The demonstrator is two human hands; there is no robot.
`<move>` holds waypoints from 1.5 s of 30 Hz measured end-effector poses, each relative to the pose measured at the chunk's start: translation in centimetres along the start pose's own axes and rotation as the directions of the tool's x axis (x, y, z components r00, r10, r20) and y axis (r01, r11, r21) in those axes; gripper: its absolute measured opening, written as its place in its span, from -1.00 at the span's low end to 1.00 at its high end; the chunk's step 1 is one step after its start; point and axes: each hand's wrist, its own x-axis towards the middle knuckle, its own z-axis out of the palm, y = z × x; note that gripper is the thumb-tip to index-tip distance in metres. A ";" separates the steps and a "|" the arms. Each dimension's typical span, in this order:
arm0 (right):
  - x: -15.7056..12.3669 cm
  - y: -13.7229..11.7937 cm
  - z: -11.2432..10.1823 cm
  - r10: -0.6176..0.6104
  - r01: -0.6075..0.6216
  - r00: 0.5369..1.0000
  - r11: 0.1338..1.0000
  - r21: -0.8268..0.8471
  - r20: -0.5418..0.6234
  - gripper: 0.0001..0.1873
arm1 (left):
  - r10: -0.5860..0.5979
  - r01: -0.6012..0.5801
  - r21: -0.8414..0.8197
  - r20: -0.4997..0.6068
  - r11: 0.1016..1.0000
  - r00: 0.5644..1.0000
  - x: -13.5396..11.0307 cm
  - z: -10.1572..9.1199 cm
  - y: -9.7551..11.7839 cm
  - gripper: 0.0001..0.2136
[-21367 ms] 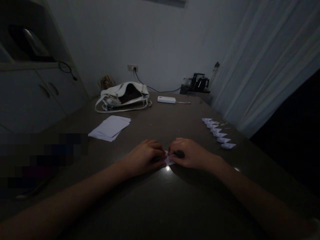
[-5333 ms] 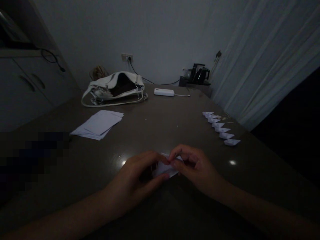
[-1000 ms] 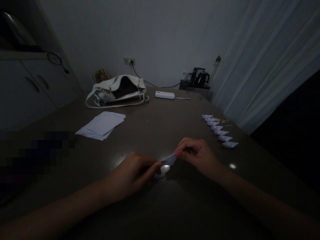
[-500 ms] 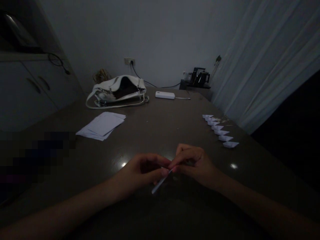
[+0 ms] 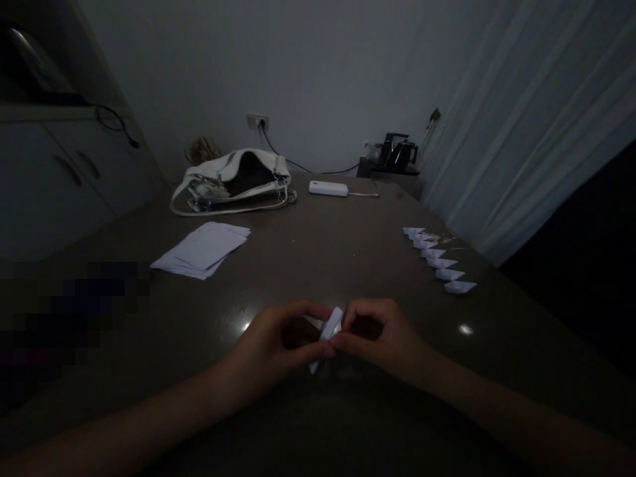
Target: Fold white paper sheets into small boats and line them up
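Both hands meet over the near middle of the dark table [image 5: 322,252]. My left hand [image 5: 278,348] and my right hand [image 5: 380,334] each pinch a small folded white paper [image 5: 330,328] held between them, just above the tabletop. The fingers of both hands are curled round its edges. A row of several small folded paper pieces [image 5: 440,260] lies to the right. A stack of white paper sheets [image 5: 201,248] lies to the left, beyond my left hand.
A white handbag [image 5: 233,185] sits at the far side, with a white power bank [image 5: 328,189] and its cable beside it. A black kettle [image 5: 397,156] stands in the back corner. A curtain [image 5: 521,132] hangs on the right, cabinets [image 5: 54,179] on the left.
The folded paper, held edge-on and slanting downward half a second ago, has been turned upright between my fingertips. Both hands have drawn closer together around it.
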 end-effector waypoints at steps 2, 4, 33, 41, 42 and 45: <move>0.0 0.0 0.2 0.010 -0.010 1.000 0.999 -0.036 0.011 -0.72 | 0.018 -0.018 0.012 0.011 1.000 1.000 -0.1 0.2 0.1 -0.65; 0.0 0.0 0.2 0.005 -0.004 1.000 0.997 -0.081 0.015 -0.73 | 0.031 -0.032 0.031 0.022 0.999 0.999 -0.2 0.2 0.0 -0.67; 0.6 1.1 0.4 0.174 -0.189 0.982 0.887 0.421 0.073 -0.64 | 0.379 -0.348 0.437 0.017 0.829 0.925 -0.4 -0.5 -0.6 -0.72; 0.4 1.2 0.9 0.158 -0.202 0.979 0.840 0.503 0.129 -0.53 | 0.324 -0.305 0.374 0.015 0.876 0.946 -0.8 -0.4 -0.1 -0.86; 0.4 1.1 0.9 0.157 -0.208 0.977 0.842 0.497 0.144 -0.53 | 0.283 -0.268 0.340 0.006 0.901 0.959 -0.7 -0.4 0.0 -0.88; 0.3 0.9 0.9 0.149 -0.195 0.980 0.866 0.461 0.136 -0.57 | 0.136 -0.126 0.182 -0.042 0.975 0.990 -0.5 -0.3 0.0 -0.87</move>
